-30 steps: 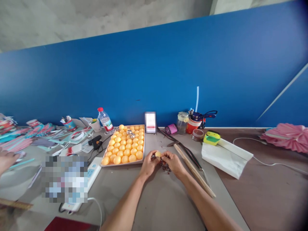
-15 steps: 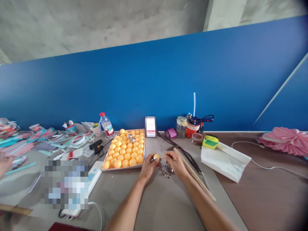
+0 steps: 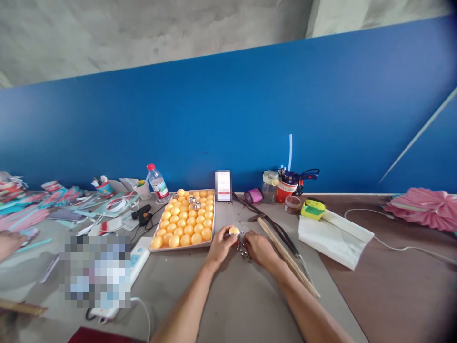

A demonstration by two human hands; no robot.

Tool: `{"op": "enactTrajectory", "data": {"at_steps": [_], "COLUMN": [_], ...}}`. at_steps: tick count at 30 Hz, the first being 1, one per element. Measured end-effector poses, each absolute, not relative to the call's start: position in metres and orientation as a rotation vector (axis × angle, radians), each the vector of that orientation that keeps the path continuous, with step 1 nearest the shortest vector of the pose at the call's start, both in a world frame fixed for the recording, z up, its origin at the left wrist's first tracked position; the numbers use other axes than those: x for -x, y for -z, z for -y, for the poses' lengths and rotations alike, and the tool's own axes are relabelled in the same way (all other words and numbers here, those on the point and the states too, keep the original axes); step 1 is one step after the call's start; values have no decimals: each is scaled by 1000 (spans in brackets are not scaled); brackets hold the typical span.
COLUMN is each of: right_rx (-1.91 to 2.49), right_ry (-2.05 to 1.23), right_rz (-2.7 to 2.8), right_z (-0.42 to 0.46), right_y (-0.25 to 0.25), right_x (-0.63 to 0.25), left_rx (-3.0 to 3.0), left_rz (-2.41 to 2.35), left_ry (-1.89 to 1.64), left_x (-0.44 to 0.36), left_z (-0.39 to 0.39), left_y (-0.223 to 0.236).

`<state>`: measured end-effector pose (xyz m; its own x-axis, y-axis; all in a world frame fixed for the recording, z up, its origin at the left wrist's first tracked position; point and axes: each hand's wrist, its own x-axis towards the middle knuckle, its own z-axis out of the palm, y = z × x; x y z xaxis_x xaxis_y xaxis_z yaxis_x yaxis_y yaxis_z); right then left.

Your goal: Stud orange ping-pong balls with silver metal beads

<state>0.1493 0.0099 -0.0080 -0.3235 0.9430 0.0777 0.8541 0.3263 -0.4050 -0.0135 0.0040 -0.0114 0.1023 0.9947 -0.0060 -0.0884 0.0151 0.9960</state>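
Observation:
My left hand point(image 3: 221, 246) holds a small orange ball point(image 3: 234, 231) between its fingertips, just right of a white tray point(image 3: 182, 246) filled with several rows of the same orange balls. My right hand point(image 3: 259, 248) rests on the grey table beside it, fingers curled down over a little heap of small shiny metal pieces point(image 3: 243, 251). What its fingertips pinch is too small to make out. A few silvery pieces point(image 3: 193, 202) also lie among the balls at the far end of the tray.
Wooden sticks point(image 3: 287, 256) and a dark strap lie to my right, then a white folded paper point(image 3: 333, 235). A power strip point(image 3: 137, 258), glue gun point(image 3: 142, 214), water bottle point(image 3: 156, 181), jars and cups point(image 3: 285, 187) line the blue wall. Another person's hand point(image 3: 9, 243) shows at far left.
My right hand has dropped from beside the ball down onto the heap of metal pieces. The left hand keeps the ball in place. The view shifted slightly.

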Motion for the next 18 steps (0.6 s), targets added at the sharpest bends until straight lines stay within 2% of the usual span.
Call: {"op": "enactTrajectory", "data": {"at_steps": [8, 18], "right_rx": [1313, 1017], "right_ry": [-533, -1366], "right_rz": [1782, 1056], "right_z": [-19, -15], "right_y": [15, 4], "right_x": [-156, -147], "left_rx": [-1161, -1115], "left_rz": [-1066, -993], "left_ry": [-1170, -1200], "left_x": [12, 12], "left_z": [-1, -1], "left_y": [6, 10]}}
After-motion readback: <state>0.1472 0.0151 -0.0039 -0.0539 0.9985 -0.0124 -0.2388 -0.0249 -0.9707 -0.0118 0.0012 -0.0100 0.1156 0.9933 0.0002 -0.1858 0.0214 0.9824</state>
